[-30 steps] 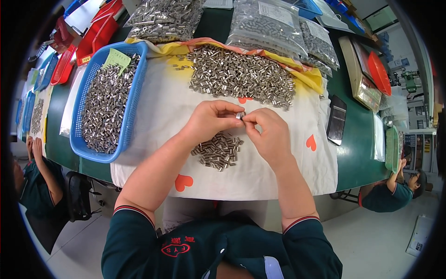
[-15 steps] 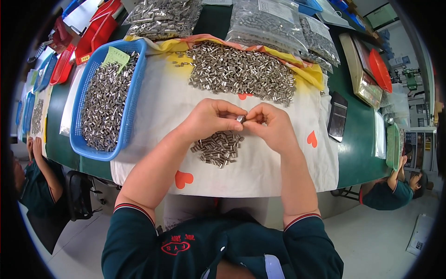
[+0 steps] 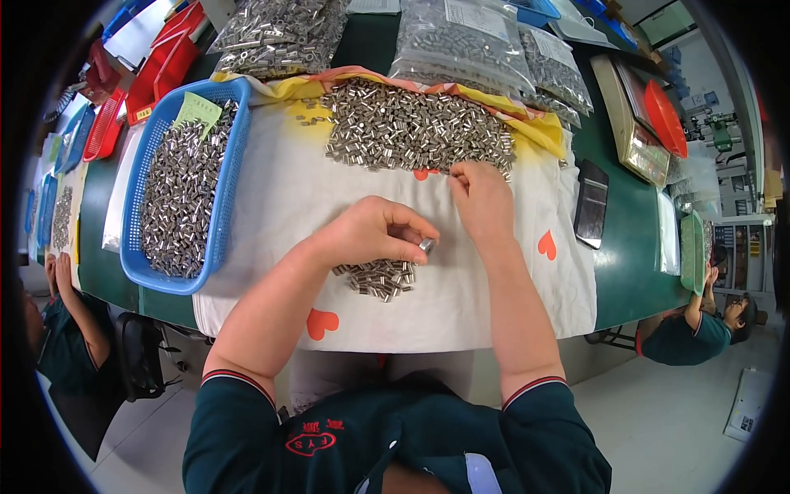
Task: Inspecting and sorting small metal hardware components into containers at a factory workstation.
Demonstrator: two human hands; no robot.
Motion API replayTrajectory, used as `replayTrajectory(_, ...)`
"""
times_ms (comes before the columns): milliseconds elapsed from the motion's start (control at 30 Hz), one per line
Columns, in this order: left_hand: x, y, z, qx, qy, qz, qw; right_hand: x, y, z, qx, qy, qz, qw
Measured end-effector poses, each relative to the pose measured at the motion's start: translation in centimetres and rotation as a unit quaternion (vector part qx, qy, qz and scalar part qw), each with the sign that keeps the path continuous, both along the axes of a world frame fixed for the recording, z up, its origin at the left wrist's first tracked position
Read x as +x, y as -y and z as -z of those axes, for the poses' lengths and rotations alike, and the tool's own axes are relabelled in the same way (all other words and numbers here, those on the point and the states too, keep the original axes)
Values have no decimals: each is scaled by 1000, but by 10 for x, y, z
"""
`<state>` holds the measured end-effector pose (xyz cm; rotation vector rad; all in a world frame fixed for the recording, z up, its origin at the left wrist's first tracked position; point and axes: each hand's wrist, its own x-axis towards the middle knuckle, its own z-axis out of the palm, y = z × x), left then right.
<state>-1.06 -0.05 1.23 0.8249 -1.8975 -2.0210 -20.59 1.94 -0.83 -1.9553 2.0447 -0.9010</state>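
So I've got my left hand [image 3: 370, 235] mid-frame, fingers curled and pinched on one small metal sleeve [image 3: 426, 245], right above the small pile [image 3: 378, 278] on the white cloth [image 3: 280, 189]. My right hand [image 3: 481, 202] is just right of centre, reaching up with its fingertips touching the lower edge of the big pile [image 3: 411, 128] in the upper middle; can't tell if it's gripping anything. Blue basket [image 3: 222, 198] full of the same sleeves sits at left, bagged ones [image 3: 461, 41] along the top, and a dark phone [image 3: 590, 206] lies on the green desk [image 3: 625, 247] at right.
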Motion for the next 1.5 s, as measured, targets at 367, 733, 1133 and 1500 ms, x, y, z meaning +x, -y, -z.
replayTrajectory(367,-1,0,2,-12,-8,57,998,4,-6,-13,-11,-38,-24,999)
replayTrajectory(733,-3,8,19,104,-148,-144,973,17,-28,-38,131,308,-127,934)
replayTrajectory(1133,-5,4,17,52,-62,-189,979,31,-32,-34,-23,103,-126,986)
replayTrajectory(1500,0,3,5,75,-73,-104,989,9,-26,-37,225,338,-120,906)
